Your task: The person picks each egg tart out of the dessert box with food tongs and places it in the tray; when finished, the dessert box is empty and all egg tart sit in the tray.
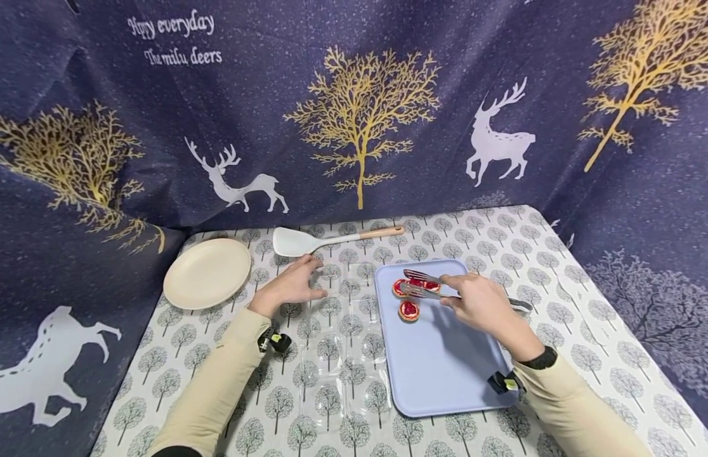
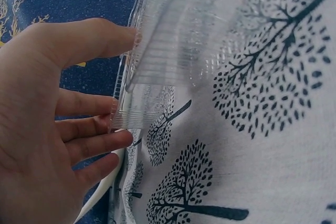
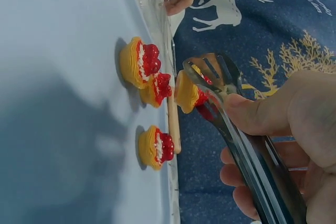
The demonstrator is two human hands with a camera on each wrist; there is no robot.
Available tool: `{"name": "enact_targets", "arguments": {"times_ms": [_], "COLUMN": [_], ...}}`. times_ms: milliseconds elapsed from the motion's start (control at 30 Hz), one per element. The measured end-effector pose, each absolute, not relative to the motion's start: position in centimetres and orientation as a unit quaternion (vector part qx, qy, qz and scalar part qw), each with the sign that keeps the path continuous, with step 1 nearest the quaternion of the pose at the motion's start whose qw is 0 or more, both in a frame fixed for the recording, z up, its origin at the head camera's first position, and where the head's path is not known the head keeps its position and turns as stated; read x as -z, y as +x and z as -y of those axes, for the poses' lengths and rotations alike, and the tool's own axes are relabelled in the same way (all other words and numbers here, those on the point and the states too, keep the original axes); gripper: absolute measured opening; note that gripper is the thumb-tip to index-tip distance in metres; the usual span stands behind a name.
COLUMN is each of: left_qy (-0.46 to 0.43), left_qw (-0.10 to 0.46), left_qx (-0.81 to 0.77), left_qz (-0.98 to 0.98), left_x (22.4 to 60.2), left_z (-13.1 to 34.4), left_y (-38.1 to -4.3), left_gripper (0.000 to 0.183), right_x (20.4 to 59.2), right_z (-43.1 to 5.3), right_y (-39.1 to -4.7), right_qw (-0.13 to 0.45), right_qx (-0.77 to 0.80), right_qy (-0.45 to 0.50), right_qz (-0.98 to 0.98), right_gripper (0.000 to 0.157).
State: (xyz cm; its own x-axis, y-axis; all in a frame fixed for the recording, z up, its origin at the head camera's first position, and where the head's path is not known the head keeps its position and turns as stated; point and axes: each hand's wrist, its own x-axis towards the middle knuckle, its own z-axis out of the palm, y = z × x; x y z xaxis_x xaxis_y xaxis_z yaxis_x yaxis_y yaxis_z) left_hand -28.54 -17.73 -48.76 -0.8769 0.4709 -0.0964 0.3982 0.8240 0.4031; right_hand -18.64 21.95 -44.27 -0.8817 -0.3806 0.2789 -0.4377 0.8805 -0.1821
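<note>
My right hand [image 1: 479, 301] grips metal tongs [image 3: 252, 156]. Their slotted tips are closed around a small fruit tart [image 3: 186, 93] with red topping, raised off the blue tray [image 1: 439, 374]. Three similar tarts sit on that tray in the right wrist view: a front one [image 3: 136, 64], one partly behind it [image 3: 156, 90] and a separate one [image 3: 156, 148]. My left hand [image 1: 291, 284] is at the far left end of a clear plastic container [image 1: 345, 362]. In the left wrist view its thumb [image 2: 100, 38] and fingertips meet the ridged plastic edge, spread apart.
A cream plate [image 1: 207, 273] lies at the back left. Behind the container, a white spatula [image 1: 297, 242] with a wooden-coloured handle lies across the tree-patterned tablecloth [image 1: 262, 406]. A dark blue cloth with deer and golden trees [image 1: 360, 114] hangs behind the table.
</note>
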Motion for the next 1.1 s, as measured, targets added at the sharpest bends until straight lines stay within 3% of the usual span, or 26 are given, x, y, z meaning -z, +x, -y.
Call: {"name": "enact_targets", "arguments": {"times_ms": [567, 1100], "left_qy": [0.229, 0.23], "left_qw": [0.096, 0.094], "left_qx": [-0.186, -0.192], "left_qz": [-0.951, -0.949], "left_x": [48.7, 48.8], "left_z": [17.7, 17.7], "left_y": [-28.5, -28.5], "left_gripper": [0.082, 0.081], "right_x": [45.5, 46.3], "right_z": [-24.0, -24.5], "right_y": [-16.4, -15.6], "right_qw": [0.127, 0.09], "right_qx": [-0.127, -0.138], "right_qy": [0.198, 0.165], "right_qz": [0.964, 0.972], "right_gripper": [0.049, 0.051]}}
